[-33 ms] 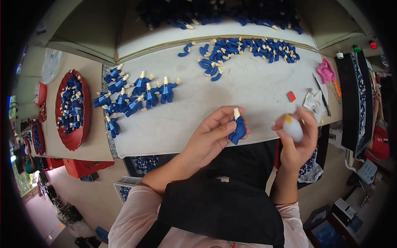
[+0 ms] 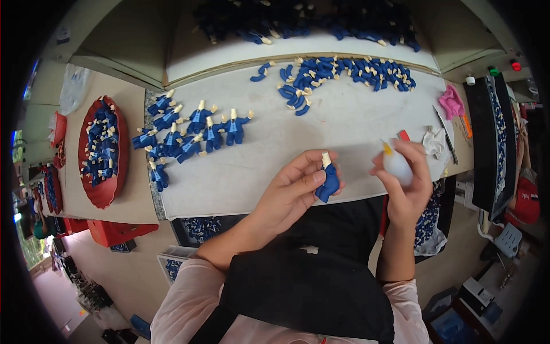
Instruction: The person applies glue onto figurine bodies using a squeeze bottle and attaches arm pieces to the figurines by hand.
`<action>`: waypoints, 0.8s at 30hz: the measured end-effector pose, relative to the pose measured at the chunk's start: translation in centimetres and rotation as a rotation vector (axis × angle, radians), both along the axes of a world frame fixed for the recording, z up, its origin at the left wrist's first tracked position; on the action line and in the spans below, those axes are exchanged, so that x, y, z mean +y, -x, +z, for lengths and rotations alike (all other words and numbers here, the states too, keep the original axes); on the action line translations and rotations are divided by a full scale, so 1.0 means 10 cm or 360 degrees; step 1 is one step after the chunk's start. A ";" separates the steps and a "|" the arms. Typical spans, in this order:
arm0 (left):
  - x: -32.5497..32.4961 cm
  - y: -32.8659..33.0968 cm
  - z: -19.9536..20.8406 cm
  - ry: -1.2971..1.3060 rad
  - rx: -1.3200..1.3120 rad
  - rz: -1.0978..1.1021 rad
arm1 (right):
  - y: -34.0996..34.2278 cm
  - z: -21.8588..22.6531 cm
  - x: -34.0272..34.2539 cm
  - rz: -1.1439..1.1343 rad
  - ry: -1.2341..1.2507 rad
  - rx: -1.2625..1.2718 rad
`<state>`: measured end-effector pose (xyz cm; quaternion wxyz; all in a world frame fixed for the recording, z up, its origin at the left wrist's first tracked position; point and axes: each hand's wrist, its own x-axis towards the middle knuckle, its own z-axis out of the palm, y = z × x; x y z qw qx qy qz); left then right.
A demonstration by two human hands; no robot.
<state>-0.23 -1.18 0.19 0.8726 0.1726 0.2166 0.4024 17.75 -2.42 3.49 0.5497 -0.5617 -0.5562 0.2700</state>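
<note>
Near the front edge of the worktable, my left hand (image 2: 299,179) pinches a small blue figurine body (image 2: 328,186) between thumb and fingers, its cream neck peg pointing up. To the right and apart from it, my right hand (image 2: 408,182) is closed round a small white squeeze bottle (image 2: 397,168) with a yellow tip. The tip points up and a little left, and is slightly blurred. Blue figurines (image 2: 212,132) with cream necks and hands lie grouped at the table's left. Loose blue figurine arms (image 2: 326,71) with cream hands are heaped along the far edge.
A red scalloped tray (image 2: 119,172) of figurines stands at the left. On the right lie a pink cloth-like piece (image 2: 451,102), a crumpled white tissue (image 2: 433,141), a dark pen-like tool (image 2: 447,135) and a small red block (image 2: 404,136). Beyond is a dark conveyor (image 2: 488,143).
My right hand has moved slightly left with the squeeze bottle, toward the figurine body. The left hand keeps its hold. The whole view has shifted a little.
</note>
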 end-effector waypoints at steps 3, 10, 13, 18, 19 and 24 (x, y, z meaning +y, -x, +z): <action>-0.04 0.19 0.07 0.0032 0.0025 0.0109 | 0.19 -0.10 0.42 0.0423 0.0261 0.0277; -0.15 0.47 -0.03 0.0001 -0.0023 0.0242 | 0.48 -0.09 0.81 0.0781 0.0068 -0.0929; -0.22 0.53 -0.01 -0.0063 -0.0071 0.0291 | 0.52 -0.10 0.78 0.0802 0.0126 -0.1025; -0.22 0.53 0.00 -0.0024 -0.0103 0.0286 | 0.50 -0.02 0.64 0.0648 0.0088 -0.0935; -0.19 0.52 -0.01 -0.0007 -0.0109 0.0267 | 0.45 -0.04 0.60 0.0589 0.0215 -0.0743; -0.01 0.41 0.01 0.0020 -0.0033 0.0321 | 0.33 -0.02 0.34 0.0488 0.0339 0.0008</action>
